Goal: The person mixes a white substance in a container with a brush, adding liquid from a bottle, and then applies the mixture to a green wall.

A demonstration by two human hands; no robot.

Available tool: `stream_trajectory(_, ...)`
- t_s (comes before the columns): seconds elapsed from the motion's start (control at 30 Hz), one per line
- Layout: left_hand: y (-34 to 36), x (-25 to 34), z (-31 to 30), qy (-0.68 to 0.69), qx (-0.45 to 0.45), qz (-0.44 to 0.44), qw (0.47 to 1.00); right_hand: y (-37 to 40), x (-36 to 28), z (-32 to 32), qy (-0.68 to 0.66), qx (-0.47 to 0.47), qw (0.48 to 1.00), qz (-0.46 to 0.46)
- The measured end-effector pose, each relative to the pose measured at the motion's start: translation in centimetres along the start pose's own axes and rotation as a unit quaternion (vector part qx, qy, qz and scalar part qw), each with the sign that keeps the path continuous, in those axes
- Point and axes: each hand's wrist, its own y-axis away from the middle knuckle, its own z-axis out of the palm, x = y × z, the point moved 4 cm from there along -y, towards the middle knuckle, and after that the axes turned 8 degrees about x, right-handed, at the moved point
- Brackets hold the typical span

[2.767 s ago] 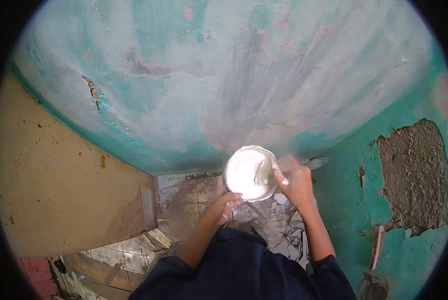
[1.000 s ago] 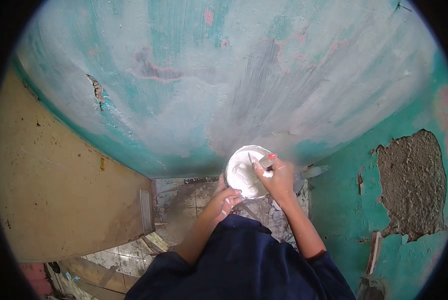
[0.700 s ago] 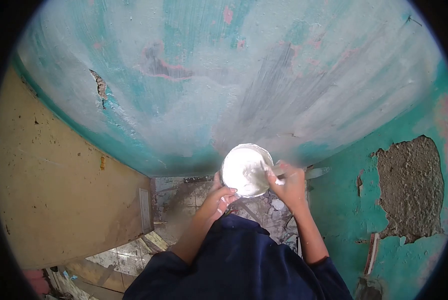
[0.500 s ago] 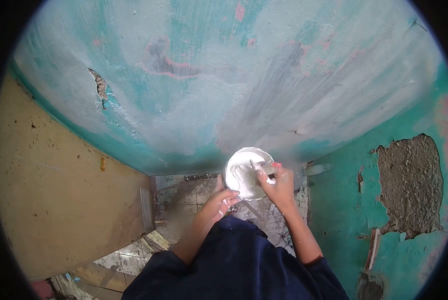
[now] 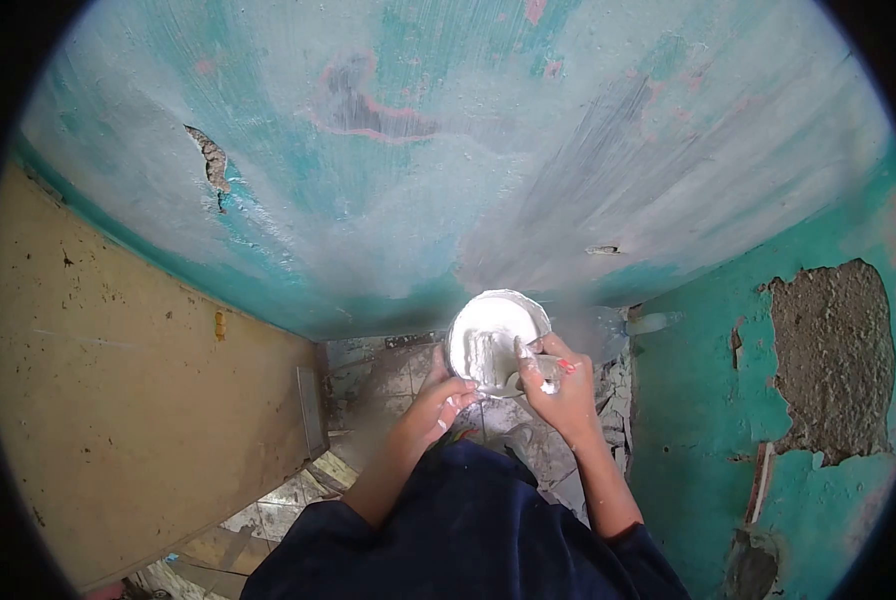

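My left hand [image 5: 436, 408] grips the lower left rim of a round tub [image 5: 450, 352], its fingers flecked with white. Thick white paint [image 5: 500, 316] fills the tub and coats its edge. At the tub's right side, my right hand [image 5: 568, 396] is closed around a paintbrush [image 5: 562, 366] whose handle has a red end. The brush head is down at the near part of the paint, and its exact outline is hard to make out. White smears mark the right thumb and fingers too.
Ahead stands a turquoise wall [image 5: 388, 200] with streaky whitish coating and a chipped hole [image 5: 212, 158]. A tan panel [image 5: 148, 370] is on the left. The right wall has a large bare plaster patch [image 5: 833, 360]. Dirty floor tiles [image 5: 398, 375] lie below.
My right hand has moved slightly down and right, bringing the brush toward the tub's near edge. The left hand keeps its hold. The view has shifted slightly.
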Motion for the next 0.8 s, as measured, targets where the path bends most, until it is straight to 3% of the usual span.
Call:
stream_trajectory(0.3, 1.6, 0.0, 0.5, 0.016, 0.005, 0.011, 1.0, -1.4, -0.1, -2.5, 0.119, 0.045, 0.99, -0.057)
stream_trajectory(0.47, 1.6, -1.2, 1.6, 0.008, 0.002, 0.014, 1.0, 0.7, 0.2, -1.5, 0.029, 0.002, 0.999, -0.033)
stream_trajectory(0.57, 1.7, -2.2, 2.2, -0.006, -0.001, 0.012, 1.0, 0.0, 1.1, -1.5, 0.015, 0.055, 0.998, -0.035)
stream_trajectory(0.7, 1.7, -3.0, 3.7, 0.014, 0.019, 0.054, 0.998, -0.4, 1.5, -4.7, 0.061, 0.057, 0.994, -0.076)
stream_trajectory(0.8, 1.5, -4.1, 5.1, 0.028, 0.032, 0.06, 0.997, 0.1, 2.2, -5.8, 0.033, 0.019, 0.998, -0.058)
